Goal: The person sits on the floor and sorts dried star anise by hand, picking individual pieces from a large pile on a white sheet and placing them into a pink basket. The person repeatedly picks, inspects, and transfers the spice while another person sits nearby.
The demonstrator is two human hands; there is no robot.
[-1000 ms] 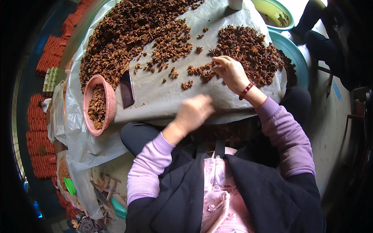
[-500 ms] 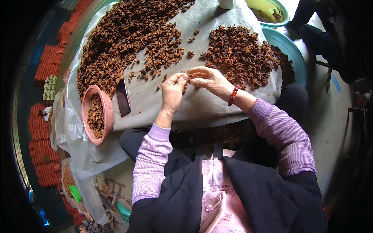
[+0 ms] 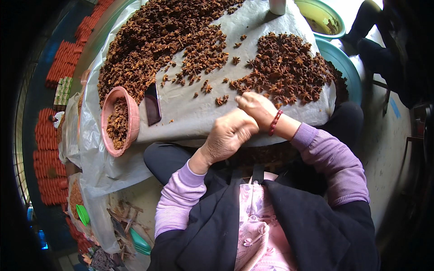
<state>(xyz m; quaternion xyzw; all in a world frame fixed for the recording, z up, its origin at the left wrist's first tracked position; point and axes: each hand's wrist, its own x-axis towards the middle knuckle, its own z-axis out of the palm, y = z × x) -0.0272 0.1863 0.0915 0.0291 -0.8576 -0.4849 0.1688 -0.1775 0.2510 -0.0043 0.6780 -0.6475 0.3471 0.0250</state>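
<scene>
My left hand [image 3: 229,135] is in front of the table's near edge, its fingers curled in and its back turned up. Just beyond it, my right hand [image 3: 257,108] is closed too, its wrist against the left fingertips. Whatever either hand holds is hidden. Past my right knuckles lies a small cluster of star anise [image 3: 221,100] on the pale plastic sheet [image 3: 190,113]. A pile of whole star anise [image 3: 289,67] spreads at the right, close to my right hand. A far larger star anise heap [image 3: 149,49] covers the left and back.
A pink bowl [image 3: 134,131] with broken pieces stands at the near left, beside a dark phone [image 3: 153,106]. A white cup [image 3: 277,6] is at the back. Green tubs [image 3: 350,67] flank the right side. Stacked red bags [image 3: 47,165] line the left; another person's dark-clothed legs show at the right.
Both hands have come back toward me and to the right. They were pinching together over the sheet; now they overlap at its near edge. The whole view has shifted slightly.
</scene>
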